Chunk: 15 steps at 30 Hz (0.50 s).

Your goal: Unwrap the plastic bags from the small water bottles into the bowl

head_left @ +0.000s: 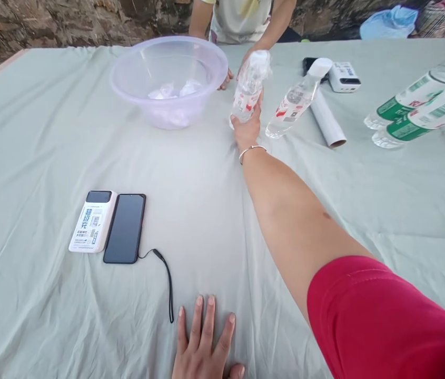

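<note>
My right hand [248,126] reaches far across the table, a thin bracelet on its wrist, fingers wrapped round the lower part of a clear water bottle [246,95] with a red and white label. Thin clear plastic film seems to cover the bottle's top. Just to its right stands a second water bottle [295,102] with a white cap. My left hand [202,342] lies flat near the front edge, fingers spread, touching only the cloth. A black phone [125,229] with a wrist strap [169,284] and a white power bank [92,223] lie beyond it to the left.
A translucent purple basin [127,87] holding crumpled white plastic stands at the back. A white roll [328,118], another power bank [344,77] and two green-labelled bottles [412,113] are on the right. Across the table [190,200], a person [241,21] rests their hands near the basin.
</note>
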Each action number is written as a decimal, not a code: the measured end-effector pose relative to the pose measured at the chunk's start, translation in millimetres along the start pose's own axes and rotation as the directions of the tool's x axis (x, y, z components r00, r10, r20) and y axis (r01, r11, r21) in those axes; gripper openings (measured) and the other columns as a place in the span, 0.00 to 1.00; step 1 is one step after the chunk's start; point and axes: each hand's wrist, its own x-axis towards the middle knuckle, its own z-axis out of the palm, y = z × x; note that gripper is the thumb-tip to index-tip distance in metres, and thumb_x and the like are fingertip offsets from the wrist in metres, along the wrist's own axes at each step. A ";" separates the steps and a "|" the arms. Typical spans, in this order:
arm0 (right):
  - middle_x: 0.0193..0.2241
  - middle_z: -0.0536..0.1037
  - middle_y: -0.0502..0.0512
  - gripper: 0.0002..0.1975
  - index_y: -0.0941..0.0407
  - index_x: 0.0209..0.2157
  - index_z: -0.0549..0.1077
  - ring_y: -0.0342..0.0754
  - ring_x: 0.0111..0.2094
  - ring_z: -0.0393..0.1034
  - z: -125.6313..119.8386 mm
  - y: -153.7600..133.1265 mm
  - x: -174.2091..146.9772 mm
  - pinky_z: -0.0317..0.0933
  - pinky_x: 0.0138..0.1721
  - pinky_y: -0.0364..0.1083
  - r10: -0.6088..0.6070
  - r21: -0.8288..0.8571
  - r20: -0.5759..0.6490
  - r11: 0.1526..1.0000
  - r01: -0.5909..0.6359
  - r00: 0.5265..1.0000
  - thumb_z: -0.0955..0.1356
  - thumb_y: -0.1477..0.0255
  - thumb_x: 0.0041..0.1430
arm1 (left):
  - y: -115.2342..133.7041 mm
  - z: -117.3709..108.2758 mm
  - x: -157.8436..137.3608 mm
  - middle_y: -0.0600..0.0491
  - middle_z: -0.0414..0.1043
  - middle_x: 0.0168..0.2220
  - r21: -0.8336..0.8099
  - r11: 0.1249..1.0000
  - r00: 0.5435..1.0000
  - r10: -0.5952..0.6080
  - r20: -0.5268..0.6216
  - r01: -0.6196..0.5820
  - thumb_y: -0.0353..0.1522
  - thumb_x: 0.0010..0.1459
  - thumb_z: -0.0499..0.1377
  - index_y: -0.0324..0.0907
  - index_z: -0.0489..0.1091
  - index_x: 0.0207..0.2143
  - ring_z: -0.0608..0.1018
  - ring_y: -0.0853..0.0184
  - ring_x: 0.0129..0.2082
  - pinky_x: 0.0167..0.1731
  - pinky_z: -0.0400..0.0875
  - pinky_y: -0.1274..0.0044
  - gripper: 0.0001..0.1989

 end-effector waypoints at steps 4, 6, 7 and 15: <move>0.55 0.64 0.64 0.36 0.60 0.60 0.49 0.55 0.57 0.60 -14.1 -4.6 -24.9 0.50 0.59 0.59 -0.012 -0.012 -0.002 1.000 0.012 1.000 0.68 0.63 0.55 | -1.1 -2.2 -3.3 0.44 0.59 0.62 -0.006 1.000 0.998 0.003 0.059 -0.003 0.47 0.56 0.54 0.51 0.51 0.65 0.55 0.49 0.63 0.60 0.41 0.54 0.36; 0.54 0.65 0.64 0.35 0.60 0.58 0.51 0.54 0.56 0.61 -27.7 -8.9 -52.0 0.52 0.58 0.57 -0.018 -0.014 -0.019 1.000 0.018 1.000 0.68 0.63 0.54 | -2.2 -3.8 -3.9 0.44 0.55 0.64 -0.019 1.000 0.997 0.002 0.073 -0.001 0.47 0.56 0.54 0.51 0.51 0.64 0.55 0.48 0.63 0.60 0.40 0.53 0.36; 0.53 0.65 0.64 0.34 0.60 0.58 0.52 0.54 0.56 0.61 -35.6 -11.1 -68.2 0.53 0.58 0.56 -0.024 -0.006 -0.023 1.000 0.023 0.999 0.68 0.63 0.54 | -2.9 -4.5 -3.9 0.44 0.54 0.64 -0.027 1.000 0.997 -0.001 0.074 0.003 0.47 0.56 0.54 0.51 0.51 0.64 0.55 0.48 0.63 0.60 0.40 0.53 0.35; 0.45 0.71 0.59 0.27 0.56 0.50 0.60 0.53 0.47 0.67 -116.9 -31.9 -227.3 0.59 0.52 0.55 0.006 0.121 -0.005 0.993 -0.005 1.000 0.69 0.63 0.51 | -12.3 7.7 -11.2 0.40 0.55 0.63 -0.211 0.977 0.999 -0.027 -0.031 0.020 0.41 0.58 0.55 0.45 0.62 0.59 0.56 0.48 0.63 0.58 0.49 0.51 0.27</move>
